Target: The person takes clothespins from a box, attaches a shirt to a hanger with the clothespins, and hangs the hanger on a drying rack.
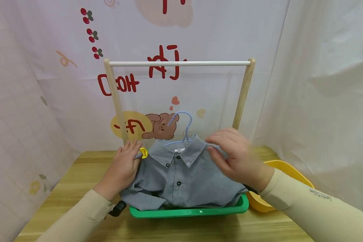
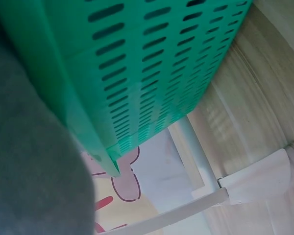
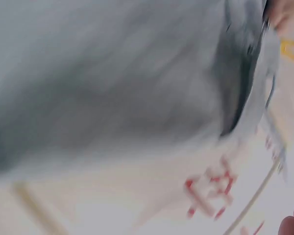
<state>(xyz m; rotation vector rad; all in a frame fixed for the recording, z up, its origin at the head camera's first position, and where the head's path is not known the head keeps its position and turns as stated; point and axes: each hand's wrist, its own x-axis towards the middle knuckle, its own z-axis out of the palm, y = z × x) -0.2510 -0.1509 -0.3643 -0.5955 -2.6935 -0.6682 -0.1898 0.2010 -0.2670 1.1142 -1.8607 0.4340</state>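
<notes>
A grey button-up shirt (image 1: 196,185) hangs on a light blue wire hanger (image 1: 186,129), whose hook rises above the collar. My left hand (image 1: 125,166) grips the shirt at the shoulder on the left side, and a small yellow clip-like piece (image 1: 144,153) shows beside its fingers. Blurred by motion, my right hand (image 1: 234,154) is at the other shoulder, thumb and fingers apart. In the right wrist view, fingertips (image 3: 291,225) appear away from the grey cloth (image 3: 112,88). The shirt's lower part lies in a green basket (image 1: 187,212).
Behind the basket stands a rack with wooden posts (image 1: 243,95) and a white bar (image 1: 181,63). A yellow basket (image 1: 290,168) sits to the right on the wooden table (image 1: 78,174). A printed curtain (image 1: 211,30) covers the back.
</notes>
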